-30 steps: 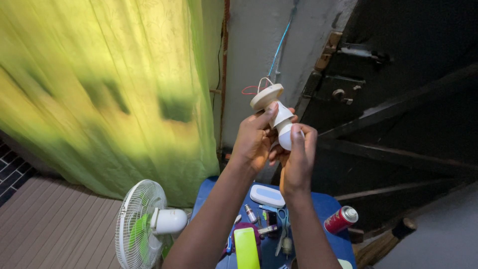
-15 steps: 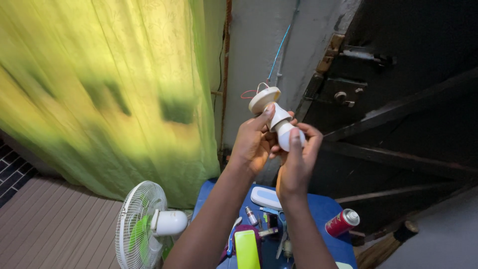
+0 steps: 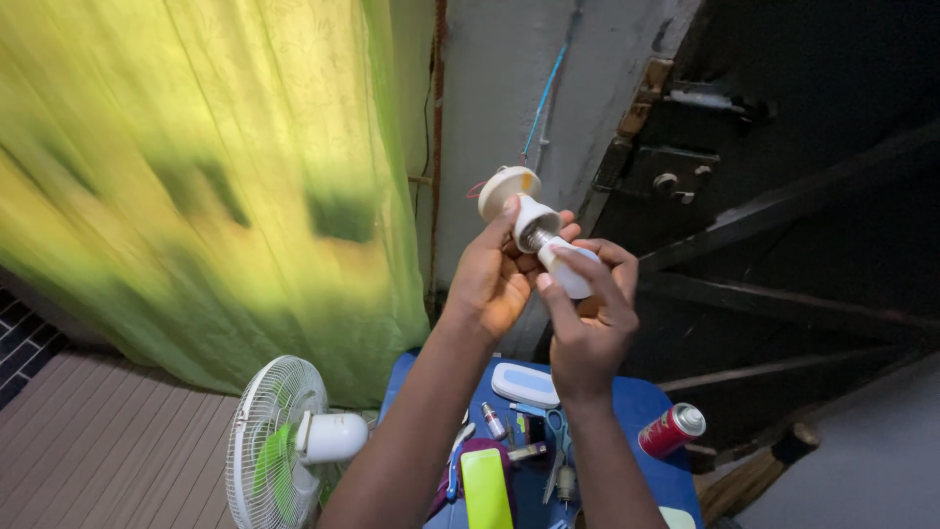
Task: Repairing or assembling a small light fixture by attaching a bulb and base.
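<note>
A white lamp holder [image 3: 517, 200] is fixed to the grey wall, with thin wires coming out behind it. My left hand [image 3: 499, 274] grips the holder's body from below. My right hand [image 3: 587, 313] is wrapped around a white bulb [image 3: 568, 272], whose metal screw base sits at the holder's mouth. Both arms reach up from the bottom of the view.
A green curtain [image 3: 196, 176] hangs at left and a dark wooden door [image 3: 783, 147] stands at right. Below, a blue table [image 3: 636, 411] carries a red can [image 3: 672, 429], scissors, small tools and a white case. A white fan [image 3: 284, 441] stands at lower left.
The view has shifted slightly. The bulb's metal base now shows more outside the holder, and my right hand has turned around the bulb.
</note>
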